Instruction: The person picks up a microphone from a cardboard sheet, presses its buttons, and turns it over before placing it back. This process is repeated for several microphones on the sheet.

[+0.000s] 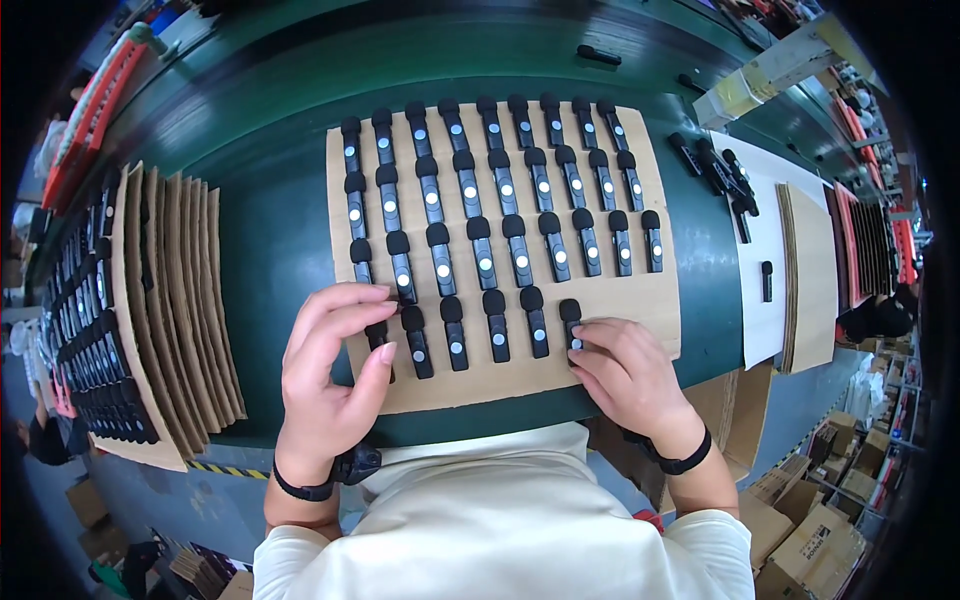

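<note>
Rows of small black clip-on microphones (484, 252) with foam caps and pale round dots lie on a brown cardboard sheet (480, 388). My right hand (628, 372) pinches the lower body of a microphone (570, 311) at the right end of the nearest row, its foam cap pointing away from me. At that row's left end, my left hand (335, 365) is open, thumb and fingers apart. Its fingertips hover over or touch a microphone (376, 335) that they partly hide; I cannot tell which.
The sheet rests on a green workbench (275, 250). Stacked cardboard sheets (190, 300) stand at left beside a microphone-filled one. At right, loose microphones (725, 175) lie near a white sheet (755, 250) and more cardboard (805, 280). A post (770, 75) rises at back right.
</note>
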`<state>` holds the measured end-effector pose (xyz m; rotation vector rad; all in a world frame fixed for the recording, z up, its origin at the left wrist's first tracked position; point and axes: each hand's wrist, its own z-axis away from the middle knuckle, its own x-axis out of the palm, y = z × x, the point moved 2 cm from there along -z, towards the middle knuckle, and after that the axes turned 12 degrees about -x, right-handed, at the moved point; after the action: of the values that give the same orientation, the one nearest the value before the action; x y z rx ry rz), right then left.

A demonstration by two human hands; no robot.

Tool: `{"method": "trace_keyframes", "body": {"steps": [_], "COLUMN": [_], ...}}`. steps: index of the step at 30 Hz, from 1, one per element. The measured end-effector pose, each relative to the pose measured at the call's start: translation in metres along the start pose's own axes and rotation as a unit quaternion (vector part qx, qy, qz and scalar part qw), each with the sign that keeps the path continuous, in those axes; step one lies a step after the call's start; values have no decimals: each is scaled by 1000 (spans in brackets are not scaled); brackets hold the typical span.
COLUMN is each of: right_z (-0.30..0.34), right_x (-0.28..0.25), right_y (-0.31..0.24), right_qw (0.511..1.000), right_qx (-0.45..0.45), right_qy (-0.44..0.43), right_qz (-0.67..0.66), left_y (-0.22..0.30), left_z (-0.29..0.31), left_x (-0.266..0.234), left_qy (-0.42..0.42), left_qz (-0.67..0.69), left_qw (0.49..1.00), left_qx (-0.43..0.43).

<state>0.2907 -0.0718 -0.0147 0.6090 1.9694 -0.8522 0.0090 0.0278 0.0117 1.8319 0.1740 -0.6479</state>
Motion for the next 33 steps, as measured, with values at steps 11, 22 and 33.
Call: {"method": "trace_keyframes", "body": {"steps": [11,22,33], "right_z": [-15,-22,-92], "right_x": [-39,-144,-125], "right_y": [17,145,273], "right_qw": [999,984,954], "right_qx": [9,63,133], "right_qy": [6,25,-66], "right_qz": [37,165,261], "left_y": [44,77,30], "left_z": [-32,-148,-290], "left_x": [-22,-17,51], "left_qy": [-14,-17,-139], "left_qz": [2,19,-378], "left_qw": [998,992,906], "left_qx": [68,121,129]}}
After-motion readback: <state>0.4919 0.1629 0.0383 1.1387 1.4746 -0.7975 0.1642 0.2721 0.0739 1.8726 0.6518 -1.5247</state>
